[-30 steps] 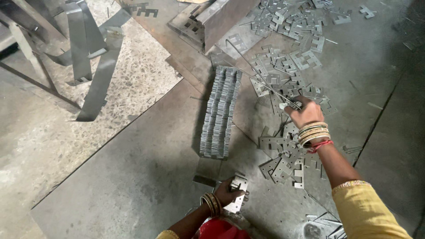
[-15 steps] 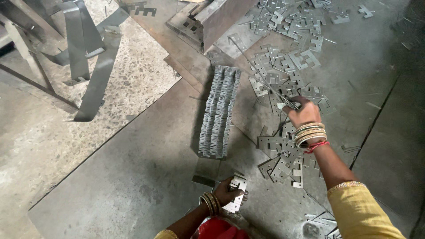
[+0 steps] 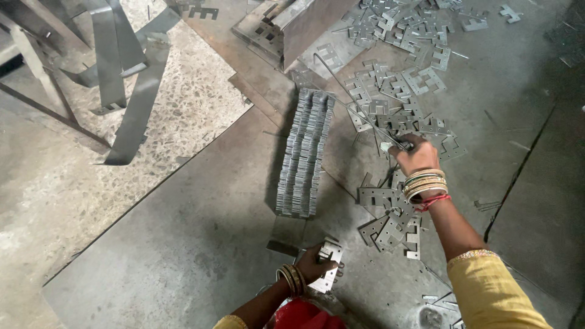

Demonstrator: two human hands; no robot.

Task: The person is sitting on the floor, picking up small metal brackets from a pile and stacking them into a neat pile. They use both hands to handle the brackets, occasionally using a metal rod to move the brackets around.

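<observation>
My right hand (image 3: 416,155) grips the near end of a thin bent metal rod (image 3: 350,91) that reaches up over a scatter of flat notched metal plates (image 3: 396,103). More loose plates (image 3: 393,219) lie just below that wrist. My left hand (image 3: 317,263) holds a small stack of the same plates (image 3: 329,271) low in the head view. Between the two hands, a long row of plates stacked on edge (image 3: 304,152) runs up the steel sheet.
Everything lies on a large grey steel sheet (image 3: 183,244) over a speckled floor (image 3: 201,103). Bent metal strips (image 3: 131,91) stand at the upper left. An angled metal block (image 3: 304,24) sits at the top centre. Red cloth (image 3: 301,317) shows at the bottom edge.
My right hand has drawn slightly down and left with the rod. My left hand with its stack has barely shifted.
</observation>
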